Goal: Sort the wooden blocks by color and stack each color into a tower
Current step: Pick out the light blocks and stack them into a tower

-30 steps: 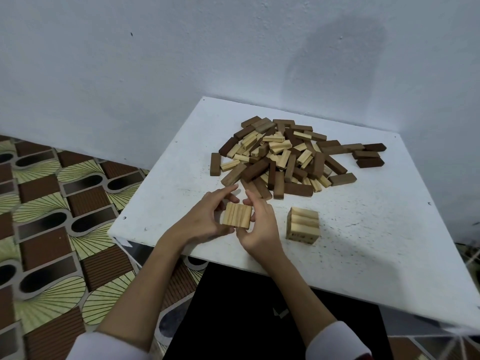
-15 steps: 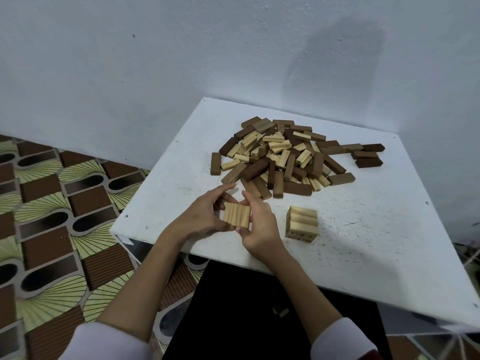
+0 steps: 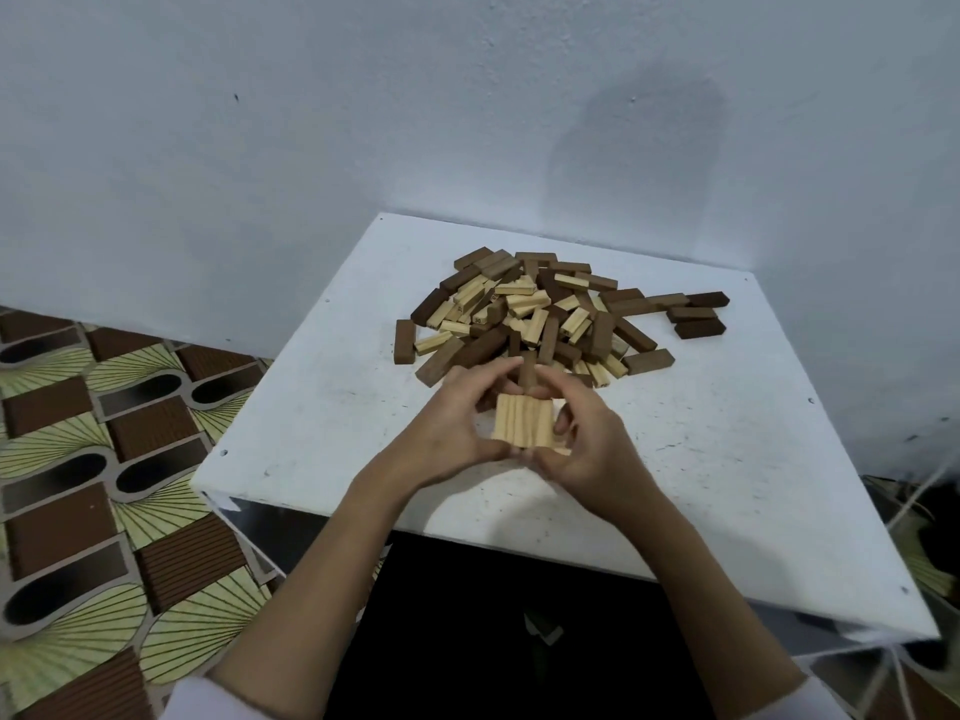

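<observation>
Person, two bare forearms, wrists and hands in view: left hand (image 3: 447,433), right hand (image 3: 592,449), no rings, watch or bands to be seen. Left sleeve (image 3: 208,701): white cloth, cuff ending just below the elbow, only its edge in view at the lower frame border. Right sleeve (image 3: 826,696): white likewise, cuff cut off by the lower right border; weave too blurred to tell.

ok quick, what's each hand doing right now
Left hand: fingers curled on the left side of the row of light blocks, holding it.
Right hand: fingers curled on the row's right side, holding it too.
</observation>
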`<state>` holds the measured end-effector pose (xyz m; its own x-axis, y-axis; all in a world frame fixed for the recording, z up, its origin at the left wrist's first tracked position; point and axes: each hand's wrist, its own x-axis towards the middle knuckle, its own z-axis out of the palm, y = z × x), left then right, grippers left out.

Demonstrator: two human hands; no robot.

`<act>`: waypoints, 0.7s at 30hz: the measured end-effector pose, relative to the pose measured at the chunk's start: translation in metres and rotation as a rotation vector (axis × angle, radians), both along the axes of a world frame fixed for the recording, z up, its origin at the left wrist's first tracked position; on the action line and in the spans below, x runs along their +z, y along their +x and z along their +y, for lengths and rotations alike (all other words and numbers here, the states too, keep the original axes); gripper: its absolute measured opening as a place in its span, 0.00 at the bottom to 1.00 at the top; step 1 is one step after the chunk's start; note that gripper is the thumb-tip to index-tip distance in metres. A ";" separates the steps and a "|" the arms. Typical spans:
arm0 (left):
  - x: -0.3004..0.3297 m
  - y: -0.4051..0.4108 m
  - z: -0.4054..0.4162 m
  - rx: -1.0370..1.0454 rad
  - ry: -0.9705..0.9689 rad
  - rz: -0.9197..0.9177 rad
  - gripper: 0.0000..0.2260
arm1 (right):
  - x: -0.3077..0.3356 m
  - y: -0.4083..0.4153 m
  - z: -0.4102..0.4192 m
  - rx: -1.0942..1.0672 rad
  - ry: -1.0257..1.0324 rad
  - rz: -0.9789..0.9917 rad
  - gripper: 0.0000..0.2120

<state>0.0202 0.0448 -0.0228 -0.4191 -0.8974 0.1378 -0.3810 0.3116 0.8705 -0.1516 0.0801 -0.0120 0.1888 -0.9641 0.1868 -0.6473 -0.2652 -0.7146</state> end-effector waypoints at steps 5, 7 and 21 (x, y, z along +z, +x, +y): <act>-0.002 -0.035 0.001 -0.073 0.018 -0.029 0.39 | 0.005 -0.035 0.004 -0.067 0.001 0.131 0.37; -0.004 -0.044 0.001 -0.087 0.026 -0.036 0.39 | 0.003 -0.044 0.005 -0.083 0.027 0.138 0.37; -0.016 -0.055 -0.001 -0.085 0.039 -0.108 0.39 | -0.018 -0.058 -0.004 -0.058 0.124 0.113 0.40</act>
<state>-0.0345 0.0438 -0.0392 -0.5041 -0.8620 0.0534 -0.4471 0.3134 0.8378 -0.2100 0.0764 -0.0299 0.1450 -0.9883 0.0464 -0.7372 -0.1392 -0.6612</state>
